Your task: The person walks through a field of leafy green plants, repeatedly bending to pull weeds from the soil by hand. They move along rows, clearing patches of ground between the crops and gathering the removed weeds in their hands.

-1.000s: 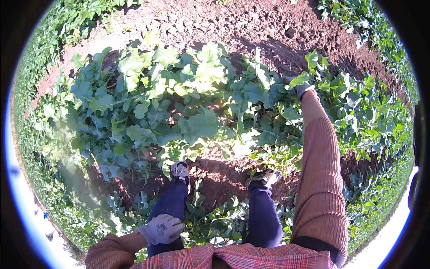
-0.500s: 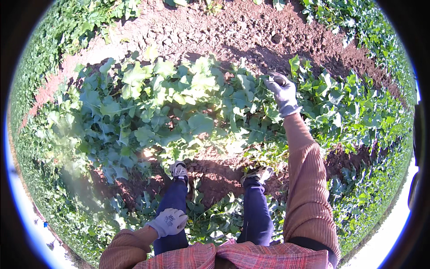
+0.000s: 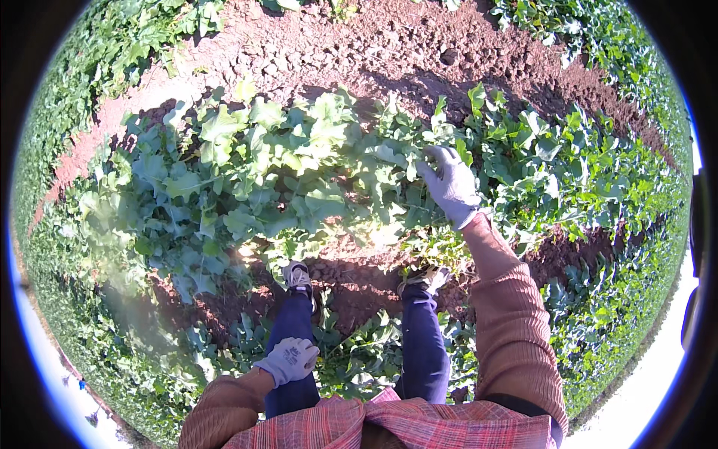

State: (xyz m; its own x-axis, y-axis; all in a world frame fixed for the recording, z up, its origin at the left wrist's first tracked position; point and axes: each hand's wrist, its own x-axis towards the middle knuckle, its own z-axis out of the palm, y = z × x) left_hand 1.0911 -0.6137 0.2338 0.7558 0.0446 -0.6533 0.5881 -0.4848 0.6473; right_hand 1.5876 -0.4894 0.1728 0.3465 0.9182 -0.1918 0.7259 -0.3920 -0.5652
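Note:
My right hand (image 3: pixel 451 185), in a pale grey glove with darker fingertips, reaches into the row of leafy green plants (image 3: pixel 262 150). Its thumb and fingers are apart around the leaf edges, and no leaf shows gripped between them. Over my left thigh, my left hand (image 3: pixel 290 361) in a similar glove is curled closed. Its palm side faces away, so anything inside it is hidden.
Reddish, clumpy soil (image 3: pixel 359 45) runs beyond the plant row, with more greenery (image 3: pixel 149 45) past it. My shoes (image 3: pixel 298 275) stand on a soil strip (image 3: pixel 359 299) on the near side. Low plants (image 3: pixel 359 359) grow around my legs.
My right hand has come nearer and slightly left, from the row's far edge into the leaves, its fingers now more spread. My left hand has shifted slightly up and right, still curled.

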